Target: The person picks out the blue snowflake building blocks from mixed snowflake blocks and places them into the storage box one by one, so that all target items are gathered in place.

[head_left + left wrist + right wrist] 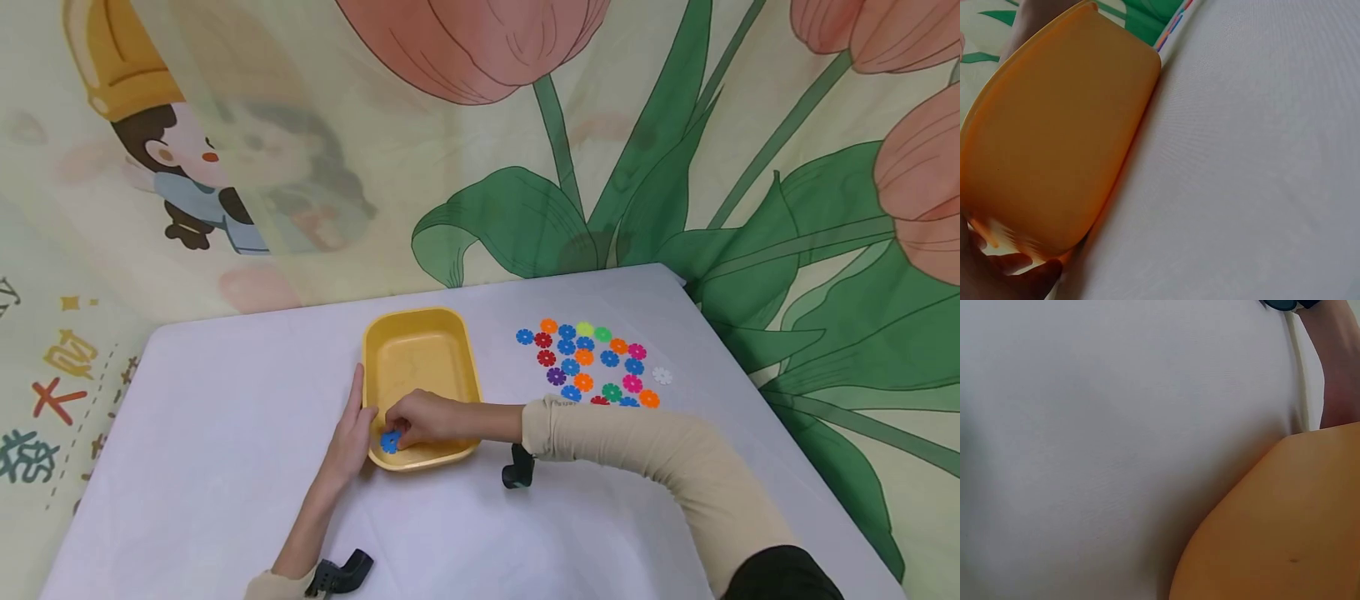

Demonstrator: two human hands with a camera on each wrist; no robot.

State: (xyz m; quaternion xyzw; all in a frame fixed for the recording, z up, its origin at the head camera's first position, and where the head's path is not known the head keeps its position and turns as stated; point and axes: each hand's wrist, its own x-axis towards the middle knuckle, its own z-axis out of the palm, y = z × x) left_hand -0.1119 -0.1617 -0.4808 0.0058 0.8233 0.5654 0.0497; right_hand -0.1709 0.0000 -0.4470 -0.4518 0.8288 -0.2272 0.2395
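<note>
A yellow plastic tray [420,358] stands on the white-covered table. My left hand [351,433] holds its left side near the front corner, the thumb at the rim and the other fingers along the outer wall. In the left wrist view, fingers [1035,278] touch the tray's outside near the bottom. Over the front left part of the tray, my right hand [423,417] pinches a blue notched plastic disc [390,442]. Whether the disc touches the tray floor I cannot tell. The right wrist view shows the tray's outer wall [1285,531], not the right hand's fingers.
Right of the tray lie several loose notched discs [583,357] in blue, orange, red, pink, green and other colours; my right forearm [637,437] hides some at the front. A white disc [662,376] lies at their right edge. A printed cloth [480,167] hangs behind the table [247,400].
</note>
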